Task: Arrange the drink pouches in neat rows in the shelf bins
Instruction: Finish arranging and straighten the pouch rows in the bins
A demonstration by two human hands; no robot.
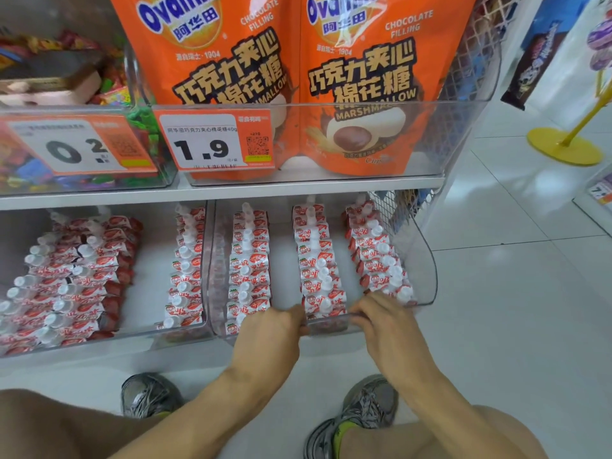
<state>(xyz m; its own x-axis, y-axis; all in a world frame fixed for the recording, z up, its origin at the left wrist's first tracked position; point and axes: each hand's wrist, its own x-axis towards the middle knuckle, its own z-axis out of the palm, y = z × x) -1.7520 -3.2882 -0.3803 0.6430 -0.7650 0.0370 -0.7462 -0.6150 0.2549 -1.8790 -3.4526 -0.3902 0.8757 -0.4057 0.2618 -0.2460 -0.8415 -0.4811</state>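
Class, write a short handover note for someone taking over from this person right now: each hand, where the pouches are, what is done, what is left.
Left hand: at the front wall of the right bin, fingers curled at the front pouch of the middle row; exact grip unclear.
Right hand: at the same front edge, fingers curled between the middle row and the right row; grip also unclear.
Done: the right bin holds three fairly straight rows, including the left row.
Left: the left bin has one tidy row by its right wall, but its pile of pouches lies slanted and overlapping; straighten it.
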